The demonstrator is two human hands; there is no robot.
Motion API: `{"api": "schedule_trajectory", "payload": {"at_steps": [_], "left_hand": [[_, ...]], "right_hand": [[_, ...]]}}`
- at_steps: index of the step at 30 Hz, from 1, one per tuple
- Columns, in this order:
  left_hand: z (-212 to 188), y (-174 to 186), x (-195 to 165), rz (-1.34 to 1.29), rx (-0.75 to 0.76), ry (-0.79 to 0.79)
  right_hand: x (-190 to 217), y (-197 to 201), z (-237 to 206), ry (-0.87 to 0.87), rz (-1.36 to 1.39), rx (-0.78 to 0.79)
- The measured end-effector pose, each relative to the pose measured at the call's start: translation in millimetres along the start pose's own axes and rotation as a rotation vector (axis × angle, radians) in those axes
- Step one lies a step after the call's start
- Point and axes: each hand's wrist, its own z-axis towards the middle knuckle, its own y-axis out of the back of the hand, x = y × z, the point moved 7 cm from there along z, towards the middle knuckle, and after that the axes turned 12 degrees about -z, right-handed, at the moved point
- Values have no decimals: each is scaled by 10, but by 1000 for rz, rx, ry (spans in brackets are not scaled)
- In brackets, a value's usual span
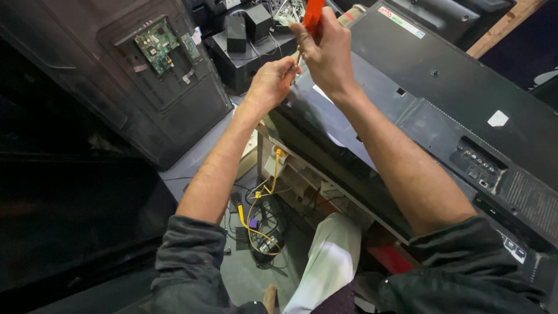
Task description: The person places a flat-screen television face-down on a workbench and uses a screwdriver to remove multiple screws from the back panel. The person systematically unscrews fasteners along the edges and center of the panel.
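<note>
Gripping the orange-handled screwdriver (313, 14) in your right hand (326, 49), fist wrapped tight round it, while your left hand (272, 80) pinches near the tip to steady it. It's over the far corner of the flat TV back panel (442, 99), long axis nearly upright, tip pointing down, leaning slightly left.

The person wears a dark grey top. Its sleeves are pushed up past the elbows and bunch into thick folds, so both forearms are bare. The left hand (272, 81) and right hand (325, 49) wear no gloves. One leg wears light, whitish trousers.
</note>
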Motion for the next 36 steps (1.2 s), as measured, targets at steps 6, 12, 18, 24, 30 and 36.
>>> {"api": "schedule_trajectory", "payload": {"at_steps": [6, 12, 18, 24, 30, 36], "left_hand": [[33, -21, -29, 29, 64, -19], [12, 3, -26, 7, 60, 46], [22, 14, -98, -23, 12, -113], [3, -9, -93, -22, 39, -115], [-23, -24, -82, -3, 47, -57], [-21, -19, -73, 9, 22, -100]], "right_hand": [[94, 59, 90, 39, -63, -44], [131, 86, 45, 68, -42, -46], [184, 78, 11, 127, -52, -34], [155, 78, 9, 121, -50, -41], [84, 90, -16, 93, -10, -42], [-17, 81, -21, 57, 1, -46]]}}
